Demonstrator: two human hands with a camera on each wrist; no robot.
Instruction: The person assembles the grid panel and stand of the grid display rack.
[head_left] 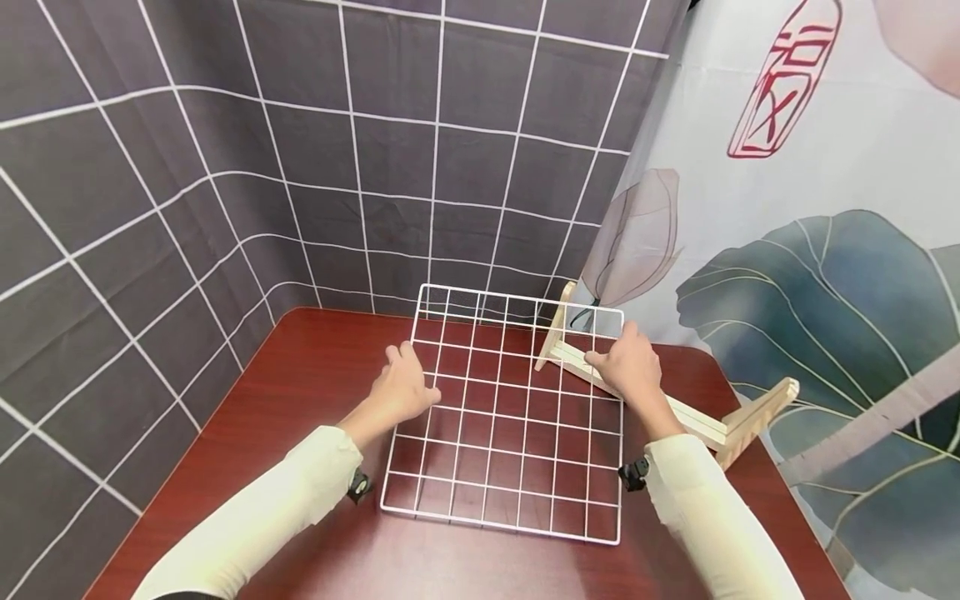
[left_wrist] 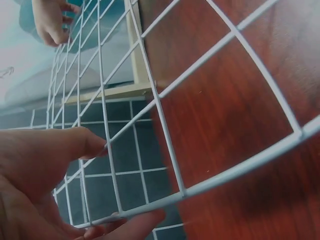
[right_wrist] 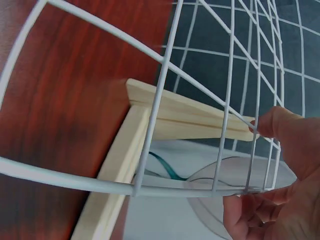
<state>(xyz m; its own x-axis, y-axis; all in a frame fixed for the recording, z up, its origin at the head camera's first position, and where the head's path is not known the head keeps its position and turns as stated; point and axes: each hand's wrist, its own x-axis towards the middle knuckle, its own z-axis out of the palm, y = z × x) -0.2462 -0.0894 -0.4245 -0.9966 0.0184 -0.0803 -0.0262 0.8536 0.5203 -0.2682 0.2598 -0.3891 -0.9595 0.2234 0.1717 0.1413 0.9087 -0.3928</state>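
Both hands hold a white wire grid panel (head_left: 498,526), which stands tilted above the table. My left hand (head_left: 397,390) grips its left side edge above the middle; in the left wrist view the thumb lies across the wires while the fingers go under the edge rod. On the opposite side, my right hand (head_left: 633,367) grips the right edge close to the top corner, with thumb and fingers on either side of the rod (right_wrist: 90,184). Behind the panel's right part lies a pale wooden stand (head_left: 697,423), a long bar with an upright piece at each end.
The dark red wooden table (head_left: 300,375) runs back to a grey curtain (head_left: 300,142) with white grid lines. At the right hangs a white cloth (head_left: 720,192) printed with leaves and a red seal. The stand's near end piece (head_left: 757,421) reaches the table's right edge.
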